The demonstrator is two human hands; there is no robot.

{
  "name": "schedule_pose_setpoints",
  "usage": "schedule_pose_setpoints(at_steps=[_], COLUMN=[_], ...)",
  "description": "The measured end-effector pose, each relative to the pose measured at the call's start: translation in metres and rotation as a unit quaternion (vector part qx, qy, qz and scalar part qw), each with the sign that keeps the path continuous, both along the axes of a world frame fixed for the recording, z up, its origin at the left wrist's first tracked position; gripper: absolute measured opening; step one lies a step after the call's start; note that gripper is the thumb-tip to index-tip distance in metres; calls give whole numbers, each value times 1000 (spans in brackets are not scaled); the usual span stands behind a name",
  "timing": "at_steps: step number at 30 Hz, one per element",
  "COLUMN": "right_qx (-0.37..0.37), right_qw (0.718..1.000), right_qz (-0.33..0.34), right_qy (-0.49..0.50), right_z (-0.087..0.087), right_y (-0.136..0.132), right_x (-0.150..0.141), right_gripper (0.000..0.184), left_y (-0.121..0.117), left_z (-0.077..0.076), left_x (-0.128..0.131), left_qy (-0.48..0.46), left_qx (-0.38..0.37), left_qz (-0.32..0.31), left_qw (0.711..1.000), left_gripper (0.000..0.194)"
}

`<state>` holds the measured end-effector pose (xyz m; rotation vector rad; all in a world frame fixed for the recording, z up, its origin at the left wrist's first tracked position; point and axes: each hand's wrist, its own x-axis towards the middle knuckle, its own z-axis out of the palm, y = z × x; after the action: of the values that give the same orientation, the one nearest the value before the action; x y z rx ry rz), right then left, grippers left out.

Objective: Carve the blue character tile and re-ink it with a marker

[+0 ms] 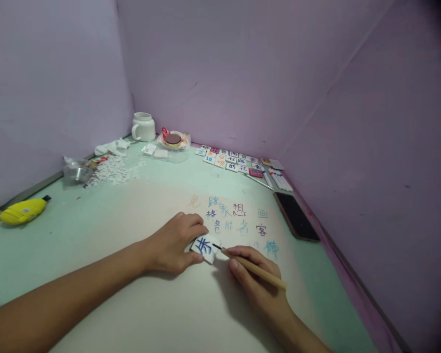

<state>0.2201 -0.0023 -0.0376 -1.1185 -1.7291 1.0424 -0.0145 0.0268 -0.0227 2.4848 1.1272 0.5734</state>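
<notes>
L hand (178,245) pinches a white sq. tile (203,246) w/ blue Chinese char. by its edges, on the pale green table (14,264). R hand (255,274) grips a wood-handled tool (266,276), dark tip over tile's R side; can't tell if touching. Hands apart, nr. each other. Coloured chars. (238,210) on table just beyond; rows of char. tiles (231,158) farther back, smartphone (297,216) at R, white mug (146,129) nr. back wall, white scraps (112,171) heaped L.

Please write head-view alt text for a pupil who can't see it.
A left hand steadies a white tile marked with a blue character while the right hand points a wooden-handled tool at it. Farther off are rows of character tiles, a phone and a white mug.
</notes>
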Motion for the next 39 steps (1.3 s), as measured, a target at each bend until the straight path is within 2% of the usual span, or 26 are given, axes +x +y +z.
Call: schedule_pose_setpoints(at_steps=[2, 4, 8, 11, 14, 18, 20, 23, 26, 29, 34, 36, 39], right_qx=[-24, -15, 97, 172, 204, 243, 232, 174, 126, 114, 223, 276, 311], right_qw=[1000, 1000, 995, 983, 973, 964, 967, 978, 984, 988, 969, 956, 944], right_qz=[-4, 1, 21, 68, 105, 110, 105, 114, 122, 107, 89, 70, 63], right_qy=[2, 4, 1, -15, -13, 0, -3, -5, 12, 14, -49, -73, -90], right_z=[0, 1, 5, 9, 9, 2, -2, -4, -1, 5, 10, 8, 2], right_y=[-2, -5, -10, -10, -8, -5, -4, -3, -3, -3, -8, -11, -14], right_x=[2, 2, 2, 0, -2, -3, -1, 3, 6, 6, 6, 6, 4], right_gripper=[13, 12, 7, 12, 21, 34, 35, 39, 43, 42, 26, 24, 21], left_y=[-1, -2, -2, -1, 0, 1, 1, 1, 1, 1, 2, 1, 1], left_z=[2, 3, 1, -1, 1, 6, 8, 7, 5, 4, 3, 4, 3], left_x=[1, 1, 3, 4, 3, -1, -2, -3, -2, -1, -2, -2, -3], left_qy=[5, 7, -1, -5, -1, 11, 18, 18, 11, 8, 6, 5, 2], left_qx=[-6, -14, -27, -29, -30, -33, -34, -38, -37, -34, -37, -39, -37], left_qz=[6, 14, 29, 38, 32, -3, -11, -12, -15, -17, -15, -14, -13], left_qw=[1000, 1000, 999, 999, 999, 999, 999, 999, 999, 999, 999, 999, 999], left_gripper=[37, 38, 41, 42, 41, 48, 50, 46, 43, 42, 44, 44, 43])
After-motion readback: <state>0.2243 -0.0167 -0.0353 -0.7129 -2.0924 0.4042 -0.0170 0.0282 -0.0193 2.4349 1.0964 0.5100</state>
